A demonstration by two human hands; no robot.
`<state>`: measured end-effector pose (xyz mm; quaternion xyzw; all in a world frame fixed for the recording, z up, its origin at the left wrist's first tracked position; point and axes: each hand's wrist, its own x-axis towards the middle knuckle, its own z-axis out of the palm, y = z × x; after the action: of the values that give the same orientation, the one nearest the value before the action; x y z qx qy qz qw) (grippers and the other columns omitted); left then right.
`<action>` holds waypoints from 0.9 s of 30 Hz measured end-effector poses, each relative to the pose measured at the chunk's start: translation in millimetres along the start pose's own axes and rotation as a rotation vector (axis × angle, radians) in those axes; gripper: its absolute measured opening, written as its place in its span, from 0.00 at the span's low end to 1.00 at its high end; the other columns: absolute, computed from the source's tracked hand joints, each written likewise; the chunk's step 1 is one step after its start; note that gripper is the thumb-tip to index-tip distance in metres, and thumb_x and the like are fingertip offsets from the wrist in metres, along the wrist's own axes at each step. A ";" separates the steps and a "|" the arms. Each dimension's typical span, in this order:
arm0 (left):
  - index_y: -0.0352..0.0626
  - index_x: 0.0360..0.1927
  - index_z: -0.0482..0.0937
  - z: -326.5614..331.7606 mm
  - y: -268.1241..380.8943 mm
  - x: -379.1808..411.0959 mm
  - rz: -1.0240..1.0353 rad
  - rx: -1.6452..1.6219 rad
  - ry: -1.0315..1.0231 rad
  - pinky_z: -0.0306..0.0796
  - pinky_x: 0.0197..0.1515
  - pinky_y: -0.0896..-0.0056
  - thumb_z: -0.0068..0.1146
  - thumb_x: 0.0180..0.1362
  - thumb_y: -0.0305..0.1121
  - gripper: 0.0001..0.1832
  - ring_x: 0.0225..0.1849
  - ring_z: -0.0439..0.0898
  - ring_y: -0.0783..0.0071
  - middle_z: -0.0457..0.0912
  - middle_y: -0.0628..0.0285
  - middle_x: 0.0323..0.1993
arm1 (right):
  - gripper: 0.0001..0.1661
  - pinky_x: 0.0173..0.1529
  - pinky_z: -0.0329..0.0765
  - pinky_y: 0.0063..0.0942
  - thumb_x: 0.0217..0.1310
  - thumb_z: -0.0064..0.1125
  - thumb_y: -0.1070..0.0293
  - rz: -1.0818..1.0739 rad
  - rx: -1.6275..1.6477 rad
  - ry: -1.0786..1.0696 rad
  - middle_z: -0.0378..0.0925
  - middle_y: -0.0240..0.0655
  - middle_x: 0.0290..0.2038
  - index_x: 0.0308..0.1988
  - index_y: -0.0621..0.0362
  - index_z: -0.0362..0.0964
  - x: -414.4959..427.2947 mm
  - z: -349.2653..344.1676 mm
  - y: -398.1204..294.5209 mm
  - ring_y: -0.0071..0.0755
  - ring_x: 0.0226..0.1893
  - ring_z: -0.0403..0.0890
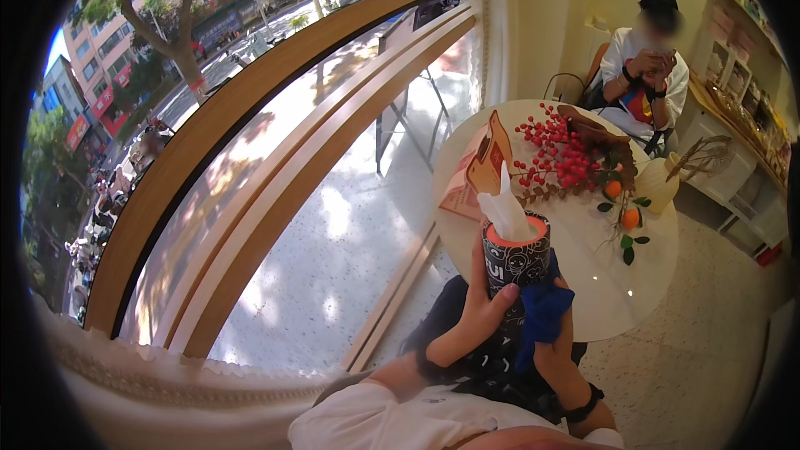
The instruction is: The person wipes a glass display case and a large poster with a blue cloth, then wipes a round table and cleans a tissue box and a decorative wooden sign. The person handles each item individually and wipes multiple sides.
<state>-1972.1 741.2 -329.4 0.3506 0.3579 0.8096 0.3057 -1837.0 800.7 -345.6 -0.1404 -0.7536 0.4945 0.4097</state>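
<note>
Between my hands is a black cylindrical tissue canister (517,260) with white line drawings, lettering and an orange rim. A white tissue (505,214) sticks up out of its top opening. My left hand (487,306) grips the canister from the left, thumb across its front. In my right hand (558,331) is a dark blue cloth (541,309), pressed against the right side of the canister; the cloth hides part of the fingers. Both hands are in front of the near edge of a round white table (600,300).
On the table lie red berry sprays (556,156), small oranges (630,218) with leaves, a folded printed card (478,169) and a cream vase (656,184). Beyond it sits a person (647,75) holding something. A wood-framed window (262,119) fills the left; a shelf cabinet (731,156) stands right.
</note>
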 end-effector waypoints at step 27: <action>0.39 0.72 0.35 -1.4 -4.1 0.7 0.079 0.157 0.054 0.55 0.67 0.64 0.56 0.58 0.32 0.47 0.67 0.61 0.61 0.56 0.48 0.67 | 0.30 0.65 0.61 0.39 0.63 0.48 0.73 -0.197 -0.043 0.031 0.52 0.50 0.66 0.64 0.60 0.54 30.1 15.6 -8.5 0.49 0.64 0.62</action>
<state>-1972.5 743.5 -333.2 0.3655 0.4144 0.7996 0.2352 -1865.9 805.5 -326.7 -0.0824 -0.7677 0.4333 0.4649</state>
